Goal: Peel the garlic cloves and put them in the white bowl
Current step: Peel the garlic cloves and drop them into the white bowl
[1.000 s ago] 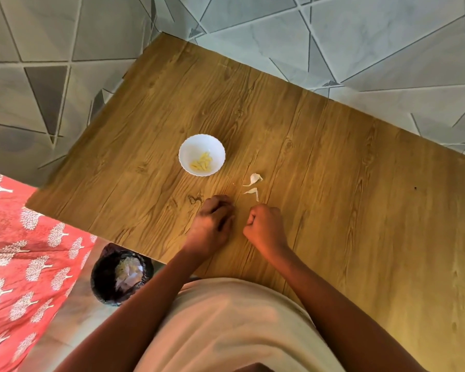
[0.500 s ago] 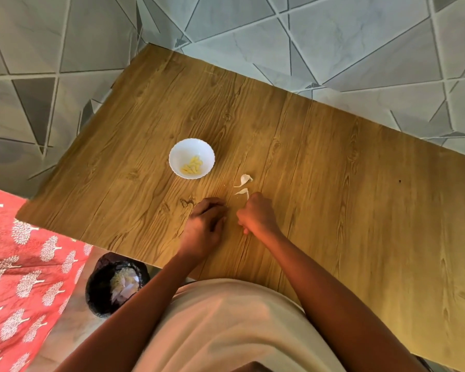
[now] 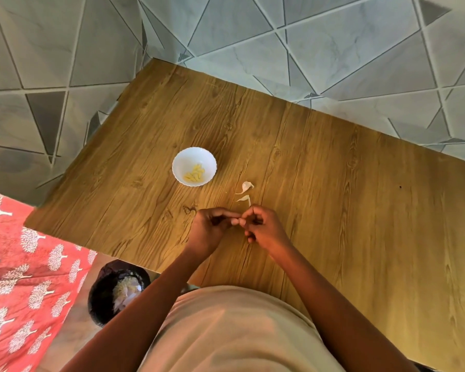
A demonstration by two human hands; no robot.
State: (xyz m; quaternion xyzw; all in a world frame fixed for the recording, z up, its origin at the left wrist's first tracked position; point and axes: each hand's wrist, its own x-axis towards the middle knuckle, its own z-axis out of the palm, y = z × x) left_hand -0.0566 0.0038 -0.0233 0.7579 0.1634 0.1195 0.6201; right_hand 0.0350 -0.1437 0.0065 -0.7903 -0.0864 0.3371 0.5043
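Observation:
The white bowl (image 3: 181, 163) stands on the wooden table (image 3: 333, 210) and holds several peeled yellow cloves (image 3: 195, 173). To its right lie an unpeeled garlic clove (image 3: 246, 186) and a smaller pale piece (image 3: 244, 198). Just below these, my left hand (image 3: 208, 230) and my right hand (image 3: 265, 228) are raised a little over the table. Their fingertips meet and pinch a small garlic clove (image 3: 236, 221), which the fingers mostly hide.
A black bin (image 3: 102, 291) with white garlic skins in it stands on the floor by the table's near left corner. A red patterned cloth (image 3: 19, 264) lies further left. Grey tiled floor surrounds the table.
My two hands were fists resting apart on the table. They have turned and come together, fingertips now meeting. The two pieces beside the bowl have not moved.

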